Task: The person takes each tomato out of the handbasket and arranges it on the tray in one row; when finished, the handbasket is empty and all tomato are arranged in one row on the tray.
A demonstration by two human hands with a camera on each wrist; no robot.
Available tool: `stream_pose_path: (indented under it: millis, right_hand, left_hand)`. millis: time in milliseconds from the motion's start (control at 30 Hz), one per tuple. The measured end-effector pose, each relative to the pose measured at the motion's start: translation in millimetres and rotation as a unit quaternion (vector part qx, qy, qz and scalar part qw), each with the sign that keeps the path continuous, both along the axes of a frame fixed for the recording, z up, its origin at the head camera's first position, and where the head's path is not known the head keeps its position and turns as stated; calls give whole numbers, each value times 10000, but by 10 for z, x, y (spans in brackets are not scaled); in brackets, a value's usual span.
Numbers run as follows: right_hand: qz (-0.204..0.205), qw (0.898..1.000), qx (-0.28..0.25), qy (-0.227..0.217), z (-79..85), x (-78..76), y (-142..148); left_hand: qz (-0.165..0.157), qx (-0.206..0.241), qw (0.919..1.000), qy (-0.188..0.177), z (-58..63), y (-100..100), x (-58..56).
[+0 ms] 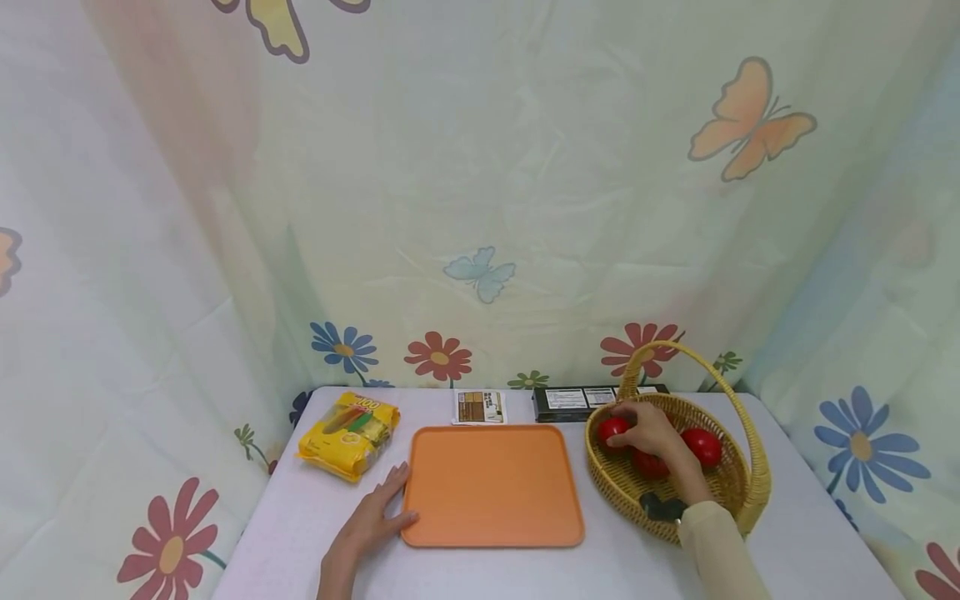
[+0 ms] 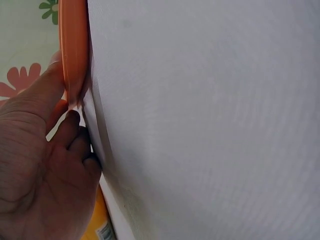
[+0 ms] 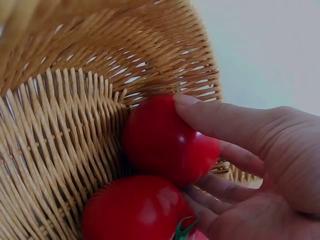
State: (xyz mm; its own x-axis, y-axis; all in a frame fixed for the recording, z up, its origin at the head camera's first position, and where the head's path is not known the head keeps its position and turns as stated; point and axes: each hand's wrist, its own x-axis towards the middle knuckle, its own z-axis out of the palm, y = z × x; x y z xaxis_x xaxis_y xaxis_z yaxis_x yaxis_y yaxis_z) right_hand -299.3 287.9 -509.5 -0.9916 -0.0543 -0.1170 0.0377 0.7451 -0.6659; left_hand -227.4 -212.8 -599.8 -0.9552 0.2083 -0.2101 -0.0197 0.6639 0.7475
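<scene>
My right hand (image 1: 647, 427) reaches into a wicker basket (image 1: 615, 492) at the right. Its thumb and fingers grip a red tomato (image 3: 167, 137) against the basket's woven wall. Just beside that tomato lies a second tomato (image 3: 132, 212) with a green stem, and a third tomato (image 1: 701, 447) is farther right in the basket. At the left edge of an orange tray (image 1: 491, 487), my left hand (image 1: 372, 514) rests with fingers extended. In the left wrist view its thumb touches the tray's rim; part of the fingers is hidden.
A yellow food package (image 1: 350, 435) lies left of the tray. Behind the tray are a small printed packet (image 1: 480, 407) and a flat black box (image 1: 566, 403) partly behind the basket. The basket's tall handle (image 1: 753, 450) arches upward. A patterned curtain (image 1: 480, 167) surrounds the white-covered table.
</scene>
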Motion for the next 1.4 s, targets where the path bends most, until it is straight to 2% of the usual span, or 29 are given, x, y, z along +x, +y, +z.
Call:
stream_pose_path:
  millis: [767, 1067, 1400]
  right_hand:
    - [6, 9999, 108, -16, -33, 1, 47]
    - [10, 10000, -2, 95, 106, 88, 23]
    - [174, 9990, -1, 424, 312, 191, 16]
  left_hand:
    - [71, 49, 9999, -57, 11, 9, -1]
    - [97, 4, 9999, -72, 3, 4, 0]
    - [116, 18, 9999, -56, -7, 0, 0]
